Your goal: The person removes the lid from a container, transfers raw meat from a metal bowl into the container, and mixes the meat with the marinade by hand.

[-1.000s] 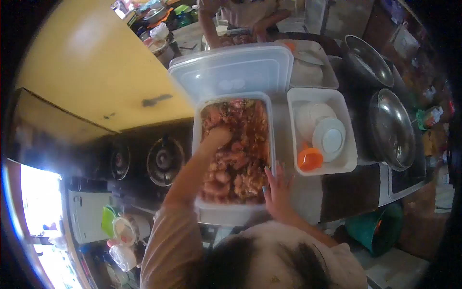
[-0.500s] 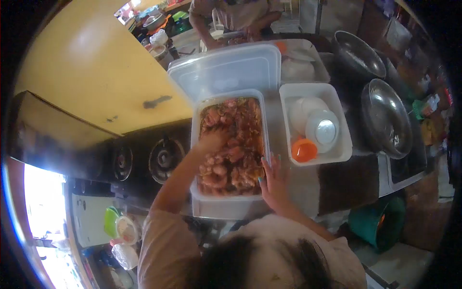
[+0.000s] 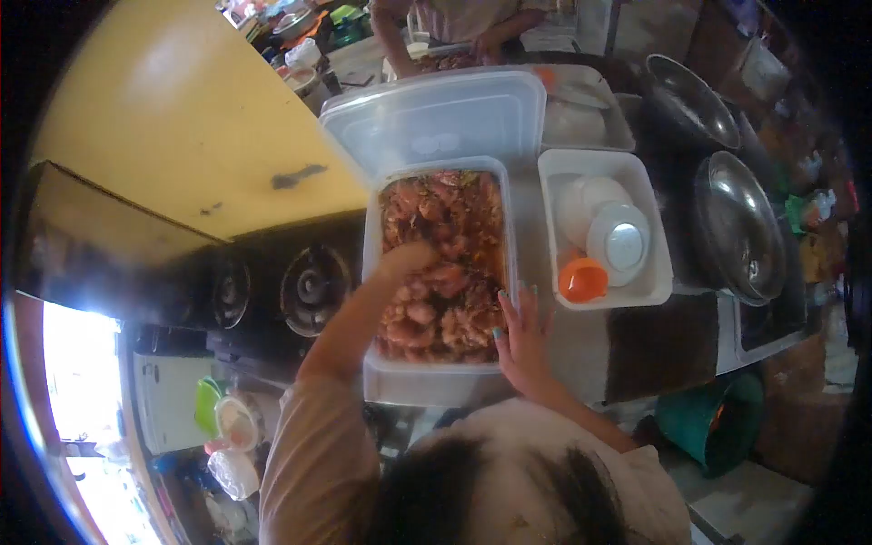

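Pieces of raw marinated meat [image 3: 445, 313] in dark reddish sauce fill a clear plastic tub [image 3: 371, 263]. My left hand [image 3: 413, 258] reaches in from the left side and is sunk among the pieces; its fingers are hidden. On the tub's right rim rests my right hand [image 3: 522, 343], fingers stretched and spread, holding nothing. A large translucent lid [image 3: 436, 118] leans up behind the far end of the tub.
To the right, a white tray [image 3: 666, 272] holds white bowls [image 3: 620, 243] and an orange cup [image 3: 582, 280]. Beyond it are two metal pans [image 3: 740, 227]. Stove burners [image 3: 315, 289] lie left. Across the table, another person's arms [image 3: 392, 50] reach toward a second container of meat.
My left hand has shifted slightly within the meat and the pieces around it have been moved. The right hand stays at the rim. The whole view has shifted a little.
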Demonstrator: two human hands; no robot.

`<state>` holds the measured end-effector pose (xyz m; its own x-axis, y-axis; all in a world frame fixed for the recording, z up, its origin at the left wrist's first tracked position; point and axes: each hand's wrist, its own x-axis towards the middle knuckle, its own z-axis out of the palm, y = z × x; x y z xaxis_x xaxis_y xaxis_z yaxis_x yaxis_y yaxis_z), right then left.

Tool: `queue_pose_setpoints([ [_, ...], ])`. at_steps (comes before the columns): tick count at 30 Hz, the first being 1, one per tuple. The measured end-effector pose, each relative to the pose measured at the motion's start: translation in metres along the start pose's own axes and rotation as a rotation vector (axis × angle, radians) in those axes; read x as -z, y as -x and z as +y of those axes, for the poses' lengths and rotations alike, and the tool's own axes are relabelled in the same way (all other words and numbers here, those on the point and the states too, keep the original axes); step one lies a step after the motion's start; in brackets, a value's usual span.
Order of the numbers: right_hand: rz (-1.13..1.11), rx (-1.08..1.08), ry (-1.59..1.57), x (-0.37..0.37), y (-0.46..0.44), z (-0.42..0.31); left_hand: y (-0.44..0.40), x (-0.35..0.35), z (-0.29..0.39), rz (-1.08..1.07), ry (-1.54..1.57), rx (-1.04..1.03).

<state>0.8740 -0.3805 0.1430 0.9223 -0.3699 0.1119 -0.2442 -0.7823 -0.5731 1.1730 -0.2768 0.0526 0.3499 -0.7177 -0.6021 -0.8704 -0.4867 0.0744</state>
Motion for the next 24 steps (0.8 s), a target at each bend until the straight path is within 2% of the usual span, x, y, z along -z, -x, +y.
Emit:
queue_pose_setpoints([
  [2, -0.044, -0.023, 0.001, 0.009, 0.000, -0.004, -0.010, 0.005, -0.002, 0.014, 0.076, 0.052],
  [7, 0.021, -0.010, 0.005, 0.002, 0.003, -0.001, -0.005, 0.029, 0.015, 0.149, 0.257, 0.134],
  [11, 0.074, 0.014, 0.002, -0.017, 0.003, 0.007, 0.049, 0.059, 0.046, 0.272, 0.577, 0.017],
  [14, 0.075, 0.019, -0.046, -0.011, 0.003, 0.003, 0.059, 0.041, 0.038, 0.440, 1.207, -0.232],
  [16, 0.052, 0.018, -0.052, -0.009, 0.003, 0.003, 0.079, 0.051, 0.049, 0.497, 1.274, -0.233],
  [19, 0.026, 0.010, -0.082, -0.006, 0.003, 0.003, 0.107, 0.070, 0.058, 0.446, 0.807, -0.087],
  [21, 0.030, 0.008, -0.093, -0.008, 0.003, 0.004, 0.108, 0.066, 0.045, 0.375, 0.545, -0.146],
  [24, 0.049, 0.008, -0.092, -0.015, 0.002, 0.007, 0.146, 0.072, 0.072, 0.353, 0.103, -0.300],
])
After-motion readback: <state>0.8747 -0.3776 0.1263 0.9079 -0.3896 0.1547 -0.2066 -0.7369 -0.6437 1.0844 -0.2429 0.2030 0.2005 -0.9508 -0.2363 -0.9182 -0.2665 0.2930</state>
